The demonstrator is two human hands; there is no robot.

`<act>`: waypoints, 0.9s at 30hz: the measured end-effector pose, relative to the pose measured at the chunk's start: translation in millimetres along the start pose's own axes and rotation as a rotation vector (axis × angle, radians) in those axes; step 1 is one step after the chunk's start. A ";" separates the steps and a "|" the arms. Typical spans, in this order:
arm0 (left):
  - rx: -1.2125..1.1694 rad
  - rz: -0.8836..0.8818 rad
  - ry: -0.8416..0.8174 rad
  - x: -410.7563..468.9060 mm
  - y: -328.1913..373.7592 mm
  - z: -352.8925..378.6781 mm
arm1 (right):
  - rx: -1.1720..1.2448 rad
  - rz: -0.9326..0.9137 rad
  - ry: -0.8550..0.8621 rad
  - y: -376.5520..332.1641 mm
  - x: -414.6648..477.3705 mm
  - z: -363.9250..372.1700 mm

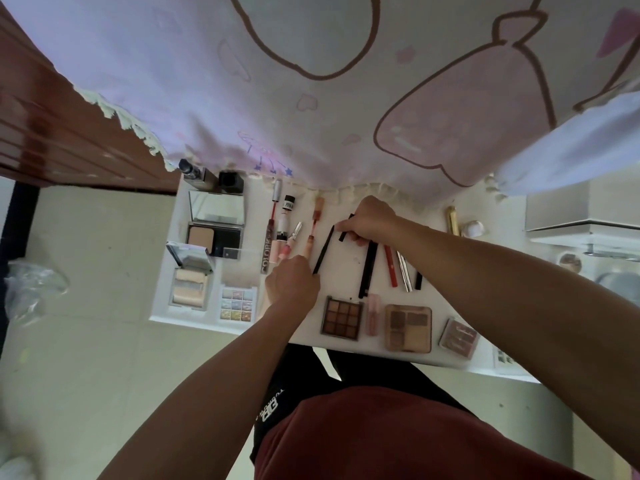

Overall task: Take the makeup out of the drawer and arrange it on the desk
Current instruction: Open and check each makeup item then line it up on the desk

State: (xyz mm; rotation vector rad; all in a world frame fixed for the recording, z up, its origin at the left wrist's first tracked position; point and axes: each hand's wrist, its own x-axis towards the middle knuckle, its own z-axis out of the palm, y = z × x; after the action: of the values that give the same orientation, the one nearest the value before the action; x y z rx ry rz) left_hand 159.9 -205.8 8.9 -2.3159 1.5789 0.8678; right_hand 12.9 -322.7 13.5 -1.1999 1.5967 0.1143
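- left hand (pixel 292 284) curled, pinching lower end of thin black pencil (pixel 324 247)
- right hand (pixel 372 218) grasping short black stick (pixel 342 236)
- both over flat white desk (pixel 346 270)

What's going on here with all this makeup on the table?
A person is laying makeup out in rows on a white desk. Their left hand seems to hold the near end of a thin black pencil, while the right hand pinches a short black stick just beside it. Lip tubes, a brown palette and a mirrored compact already lie lined up around them.
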 end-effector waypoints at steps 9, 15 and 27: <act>0.008 0.033 -0.023 4.4 -3.2 -1.7 | -0.045 0.019 0.023 -11.3 14.5 14.5; 0.015 0.047 -0.035 3.5 -4.5 -4.6 | -0.067 -0.010 0.097 -1.3 9.2 2.4; -0.002 0.101 -0.022 -9.5 -4.6 -14.1 | -0.513 0.082 0.200 39.3 -29.1 -11.5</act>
State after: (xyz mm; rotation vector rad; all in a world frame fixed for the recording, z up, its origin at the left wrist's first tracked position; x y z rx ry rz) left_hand 166.5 -203.2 25.0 -2.2370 1.6986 0.9147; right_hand -26.2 -292.3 21.9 -1.5734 1.8561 0.4941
